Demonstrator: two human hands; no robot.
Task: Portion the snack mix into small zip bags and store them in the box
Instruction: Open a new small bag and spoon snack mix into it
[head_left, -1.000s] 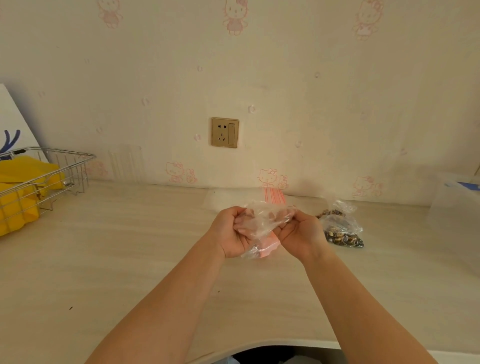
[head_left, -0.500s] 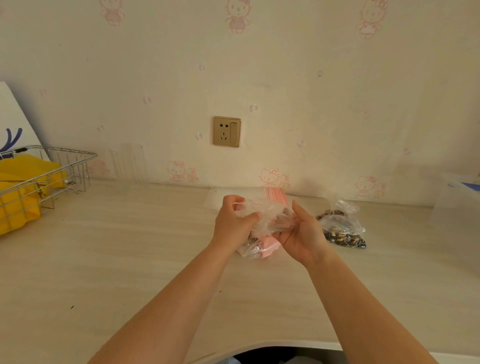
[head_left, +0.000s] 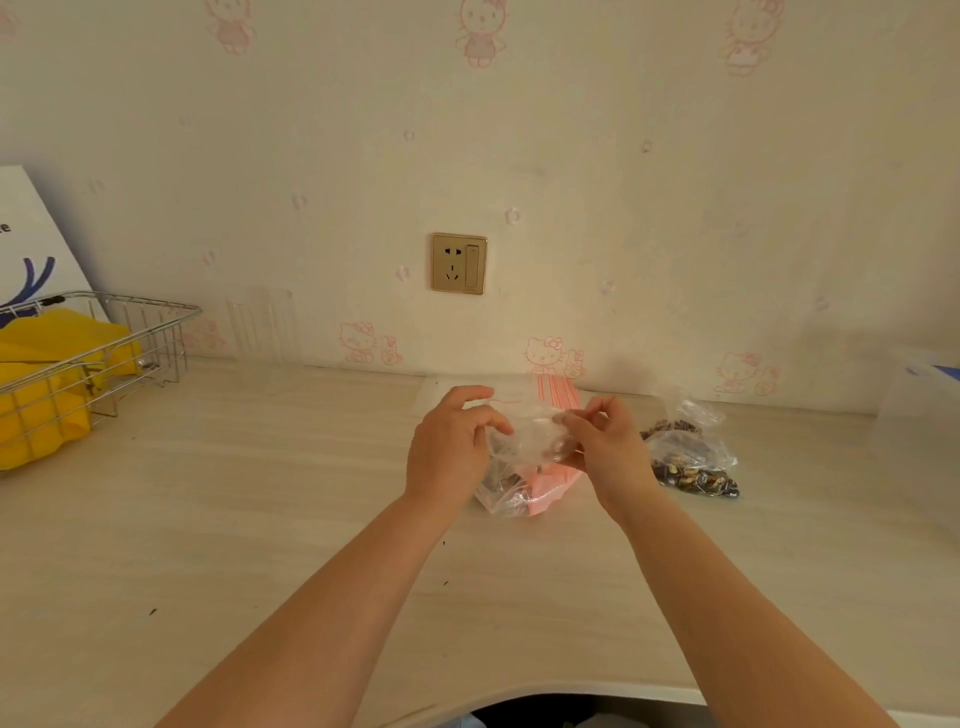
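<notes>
While both hands pinch the small clear plastic zip bag (head_left: 527, 441) above the pale wood-grain bench (head_left: 260, 519), I see my left hand (head_left: 451, 448) gripping its left edge and my right hand (head_left: 602, 447) gripping its right edge. Beneath it lies a crumpled clear bag with pink contents (head_left: 524, 491). Just right sits the clear plastic bag of dark snack mix (head_left: 688, 457). At the far right edge stands a translucent plastic box (head_left: 919, 410).

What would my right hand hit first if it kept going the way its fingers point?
Probably the left hand: the right hand points leftward across the clear bag that both pinch, though depth is hard to judge.
</notes>
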